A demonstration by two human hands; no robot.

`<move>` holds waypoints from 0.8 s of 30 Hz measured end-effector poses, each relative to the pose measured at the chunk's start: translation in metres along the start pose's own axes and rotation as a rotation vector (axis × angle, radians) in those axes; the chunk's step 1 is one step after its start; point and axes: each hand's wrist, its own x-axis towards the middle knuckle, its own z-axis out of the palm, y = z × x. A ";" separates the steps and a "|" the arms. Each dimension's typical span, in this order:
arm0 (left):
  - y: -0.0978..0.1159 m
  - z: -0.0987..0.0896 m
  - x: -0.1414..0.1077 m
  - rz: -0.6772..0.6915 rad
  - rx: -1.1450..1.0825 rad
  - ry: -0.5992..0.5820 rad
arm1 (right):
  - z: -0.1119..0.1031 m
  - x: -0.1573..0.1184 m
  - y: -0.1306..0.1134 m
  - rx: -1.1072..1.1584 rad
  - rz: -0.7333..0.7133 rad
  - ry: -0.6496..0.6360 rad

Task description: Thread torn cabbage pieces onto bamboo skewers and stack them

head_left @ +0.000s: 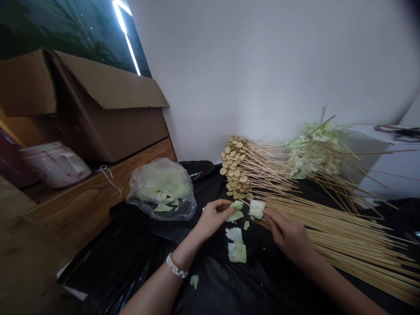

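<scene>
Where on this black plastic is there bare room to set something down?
Bare black plastic lies below the cabbage pieces, between the left arm and right arm. Another patch lies left of the left hand, below the plastic bag. The right side is crowded: skewers spread up to the right hand.

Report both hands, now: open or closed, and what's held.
Left hand: closed, pinching a cabbage piece.
Right hand: closed against a second cabbage piece; grip unclear.
</scene>
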 end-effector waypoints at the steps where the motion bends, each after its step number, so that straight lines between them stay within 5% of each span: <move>1: 0.000 -0.001 0.002 -0.067 -0.147 0.005 | 0.000 0.000 0.000 0.002 0.001 0.002; 5: -0.003 -0.004 0.006 -0.279 -0.645 -0.057 | 0.002 0.000 -0.002 0.014 -0.004 -0.009; 8: -0.004 -0.005 0.006 -0.330 -0.800 -0.108 | 0.002 0.000 -0.004 0.011 -0.010 -0.025; 24: -0.007 0.002 0.004 -0.280 -0.731 -0.099 | 0.007 -0.006 -0.003 -0.077 -0.028 -0.110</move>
